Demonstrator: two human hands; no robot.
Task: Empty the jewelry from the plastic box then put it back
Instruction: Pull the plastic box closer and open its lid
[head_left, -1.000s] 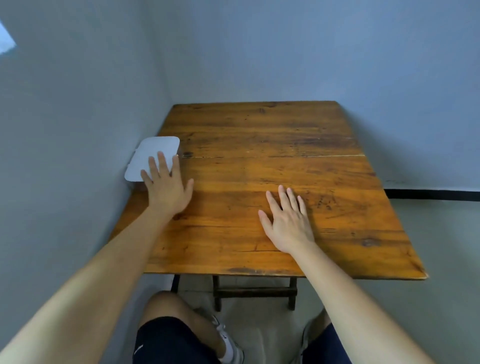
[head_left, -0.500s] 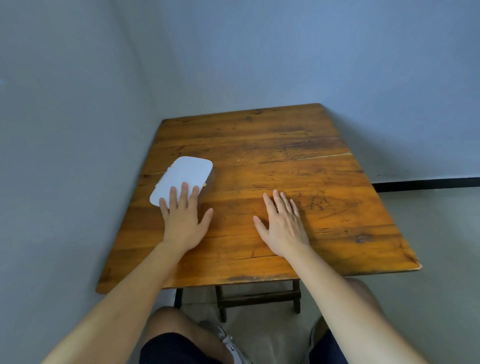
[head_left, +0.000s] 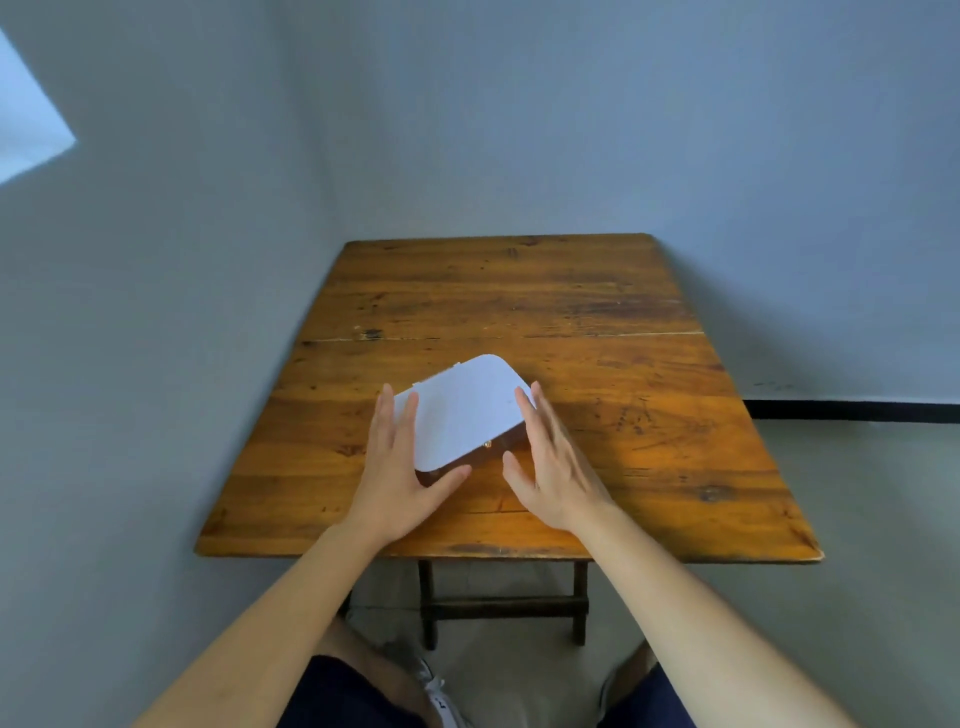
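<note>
Both hands are spread open: the left hand (head_left: 397, 480) touches the white rounded plastic box (head_left: 462, 410), the right hand (head_left: 553, 467) flanks it. The lidded box sits skewed between them, nearer the brown wooden table (head_left: 649, 374)'s front edge.

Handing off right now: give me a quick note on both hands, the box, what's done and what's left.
Left hand: open, flat against the left end of the plastic box.
Right hand: open, at the box's right side; contact unclear.
Box: lid shut, skewed, near the middle of the wooden table.
Done: nothing emptied; no jewelry visible.
Left: open the lid, take the jewelry out, put it back.
</note>
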